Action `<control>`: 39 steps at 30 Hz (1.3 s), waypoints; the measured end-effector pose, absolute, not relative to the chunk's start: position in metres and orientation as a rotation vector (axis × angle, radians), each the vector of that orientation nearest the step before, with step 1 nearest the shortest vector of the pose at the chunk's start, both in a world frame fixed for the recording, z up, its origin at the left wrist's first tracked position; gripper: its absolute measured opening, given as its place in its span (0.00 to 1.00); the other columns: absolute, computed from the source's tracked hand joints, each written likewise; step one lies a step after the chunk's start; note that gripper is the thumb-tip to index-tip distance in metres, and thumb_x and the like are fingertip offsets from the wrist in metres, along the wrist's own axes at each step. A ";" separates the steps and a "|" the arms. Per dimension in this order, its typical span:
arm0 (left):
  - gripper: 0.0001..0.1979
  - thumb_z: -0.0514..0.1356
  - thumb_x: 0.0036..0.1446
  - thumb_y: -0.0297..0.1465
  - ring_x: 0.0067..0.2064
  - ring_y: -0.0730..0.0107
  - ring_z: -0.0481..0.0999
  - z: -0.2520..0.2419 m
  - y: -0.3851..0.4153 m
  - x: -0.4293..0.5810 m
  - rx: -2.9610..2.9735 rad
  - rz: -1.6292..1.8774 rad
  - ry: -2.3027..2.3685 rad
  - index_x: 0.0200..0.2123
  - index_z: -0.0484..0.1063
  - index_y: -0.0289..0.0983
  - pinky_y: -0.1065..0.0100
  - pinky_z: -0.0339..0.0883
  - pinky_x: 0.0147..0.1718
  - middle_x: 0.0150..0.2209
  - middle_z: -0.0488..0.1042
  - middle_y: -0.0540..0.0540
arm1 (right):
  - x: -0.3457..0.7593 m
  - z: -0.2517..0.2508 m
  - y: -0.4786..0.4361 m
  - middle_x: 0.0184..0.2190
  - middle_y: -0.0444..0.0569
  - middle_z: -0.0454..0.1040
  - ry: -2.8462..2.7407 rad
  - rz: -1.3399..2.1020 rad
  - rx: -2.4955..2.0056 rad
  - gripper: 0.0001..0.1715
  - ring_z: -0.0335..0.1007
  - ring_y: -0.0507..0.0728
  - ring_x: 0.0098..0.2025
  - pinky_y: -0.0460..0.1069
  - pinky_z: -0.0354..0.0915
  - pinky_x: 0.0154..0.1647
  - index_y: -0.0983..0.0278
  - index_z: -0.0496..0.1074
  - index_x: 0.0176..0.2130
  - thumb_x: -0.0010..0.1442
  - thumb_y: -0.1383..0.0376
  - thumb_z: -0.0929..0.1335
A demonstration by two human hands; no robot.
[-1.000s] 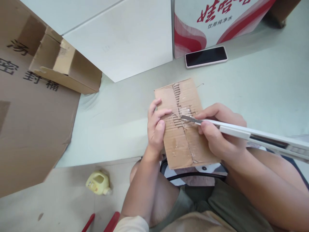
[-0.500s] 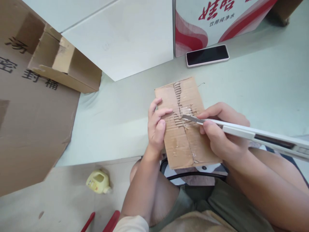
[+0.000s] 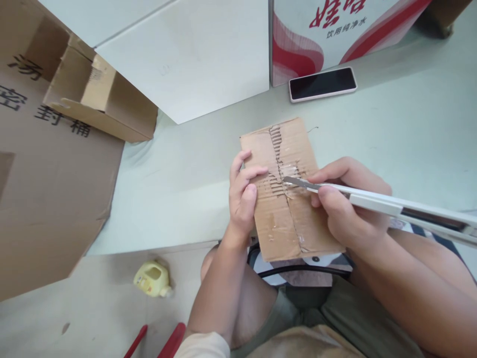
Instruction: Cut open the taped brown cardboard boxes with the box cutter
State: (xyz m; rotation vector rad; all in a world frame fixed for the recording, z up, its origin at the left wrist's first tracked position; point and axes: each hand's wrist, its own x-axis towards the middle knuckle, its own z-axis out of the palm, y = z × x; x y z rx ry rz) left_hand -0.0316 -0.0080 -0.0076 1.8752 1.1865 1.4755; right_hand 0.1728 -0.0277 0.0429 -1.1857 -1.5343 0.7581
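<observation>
A brown cardboard box (image 3: pixel 276 223) lies at the table's near edge, its top torn along a middle seam so the ribbed layer shows, with bits of clear tape on it. My left hand (image 3: pixel 243 199) grips the box's left side, fingers bent over the top face. In my right hand (image 3: pixel 348 204) is a white utility knife (image 3: pixel 376 201), pinched near its blade end. The extended blade tip touches the seam near the middle of the box, by the torn patch. The box's underside is hidden.
A phone (image 3: pixel 322 84) lies on the pale table (image 3: pixel 179 199) beyond the box, before a red-and-white carton (image 3: pixel 298 49). A white box (image 3: pixel 208 64) and large cardboard boxes (image 3: pixel 55 199) stand at left. On the floor is a yellow jug (image 3: pixel 152 279).
Very little differs. The knife and my right hand have shifted slightly right in view, as has the box; the blade stays at the seam. My left hand keeps its hold.
</observation>
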 end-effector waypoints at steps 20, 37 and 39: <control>0.20 0.50 0.73 0.46 0.69 0.50 0.67 -0.007 -0.008 -0.032 1.896 1.466 1.200 0.50 0.77 0.43 0.44 0.59 0.70 0.65 0.67 0.41 | 0.172 0.045 -0.029 0.22 0.40 0.73 -1.524 0.739 -1.191 0.06 0.68 0.53 0.22 0.49 0.61 0.21 0.56 0.77 0.37 0.61 0.68 0.70; 0.21 0.49 0.73 0.47 0.70 0.48 0.66 -0.008 -0.008 -0.032 1.904 1.462 1.244 0.49 0.77 0.43 0.43 0.58 0.70 0.65 0.68 0.41 | 0.171 0.048 -0.027 0.22 0.42 0.75 -1.509 0.760 -1.228 0.04 0.68 0.54 0.21 0.49 0.62 0.20 0.56 0.77 0.36 0.61 0.65 0.70; 0.21 0.49 0.73 0.47 0.70 0.48 0.66 -0.008 -0.009 -0.032 1.907 1.457 1.252 0.49 0.77 0.43 0.43 0.58 0.70 0.65 0.68 0.41 | 0.171 0.049 -0.027 0.22 0.40 0.74 -1.508 0.773 -1.205 0.04 0.68 0.53 0.21 0.49 0.61 0.20 0.56 0.77 0.36 0.61 0.66 0.70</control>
